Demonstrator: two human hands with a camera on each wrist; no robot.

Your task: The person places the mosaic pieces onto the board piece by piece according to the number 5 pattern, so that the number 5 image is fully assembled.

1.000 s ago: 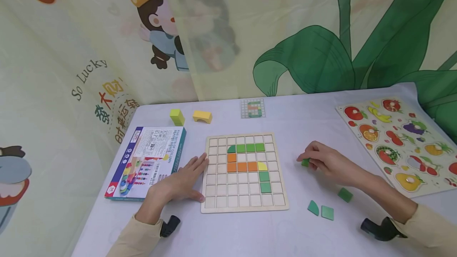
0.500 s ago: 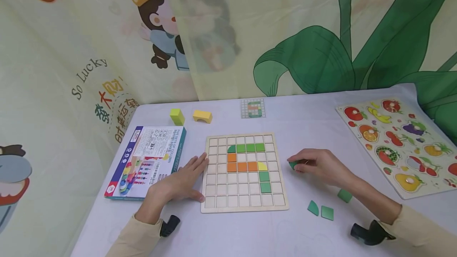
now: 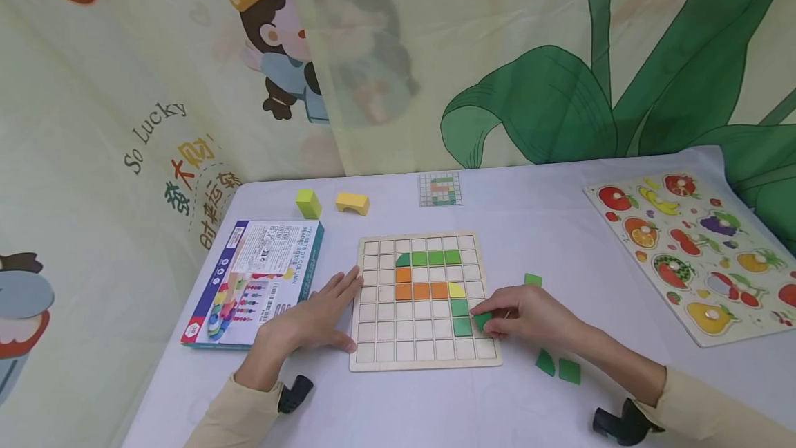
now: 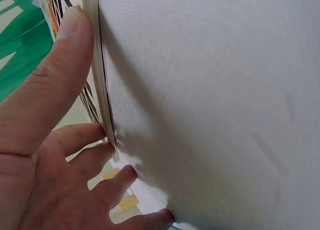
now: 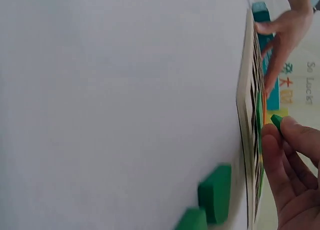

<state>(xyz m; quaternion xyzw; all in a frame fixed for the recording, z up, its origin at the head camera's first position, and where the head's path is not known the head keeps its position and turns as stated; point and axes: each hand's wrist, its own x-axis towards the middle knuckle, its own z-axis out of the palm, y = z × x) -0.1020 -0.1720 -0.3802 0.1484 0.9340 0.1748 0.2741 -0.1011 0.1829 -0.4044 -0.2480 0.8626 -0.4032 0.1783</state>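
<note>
My right hand (image 3: 528, 313) pinches a small green tile (image 3: 482, 321) between thumb and fingers, over the right edge of the wooden grid board (image 3: 376, 330). In the right wrist view the tile (image 5: 276, 121) sticks out past the fingertips, its outline partly covered. My left hand (image 3: 314, 316) rests spread at the board's left edge; the left wrist view shows its thumb (image 4: 70, 45) on the board's rim. Green, orange and yellow tiles lie in the board's cells, including two green squares (image 3: 461, 317) just left of the held tile.
A green quarter-round tile (image 3: 544, 363) and a green square tile (image 3: 569, 371) lie below my right forearm. Another green tile (image 3: 533, 279) is behind that hand. Around are a boxed toy set (image 3: 255, 282), yellow bridge block (image 3: 352, 203), green block (image 3: 308, 204), pattern card (image 3: 440, 189) and fruit puzzle board (image 3: 703, 254).
My right hand has moved left and toward me with the green tile, from the table to the board's right edge. A green tile now shows behind it. The left hand has stayed put.
</note>
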